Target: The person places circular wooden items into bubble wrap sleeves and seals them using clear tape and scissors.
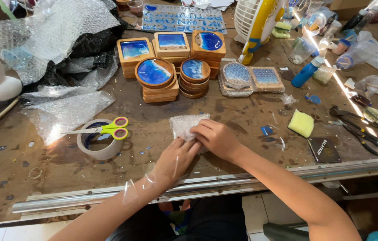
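Nearest the camera, at the table's metal edge rail (108,200), the left hand (175,158) and the right hand (216,137) met over a small bubble-wrapped parcel (184,124). The right hand's fingers were curled down onto its near edge, pressing it to the wooden table (224,107); the left hand's fingertips touched the same edge from below, a strip of clear tape (142,184) clinging along the left forearm. What lay inside the wrap could not be made out.

To the left of the hands sat a roll of tape (99,143) with yellow-and-pink scissors (106,128) resting across it. To the right lay a yellow sponge (301,123), and nearer the rail a small dark card (324,149), its print too small to matter. Pliers and dark tools (363,129) lay beyond, in glare.

Farther back stood stacks of wooden coasters (166,73), round and square, with blue-and-white resin faces. Just beside them two bubble-wrapped coasters (251,79) lay flat. A blue bottle (306,72) lay tilted nearby. Loose bubble wrap (50,31) was heaped over black plastic at far left. At the far edge lay a pale blue letter mould (182,18), and a white and yellow fan (256,22), cut off by the frame.
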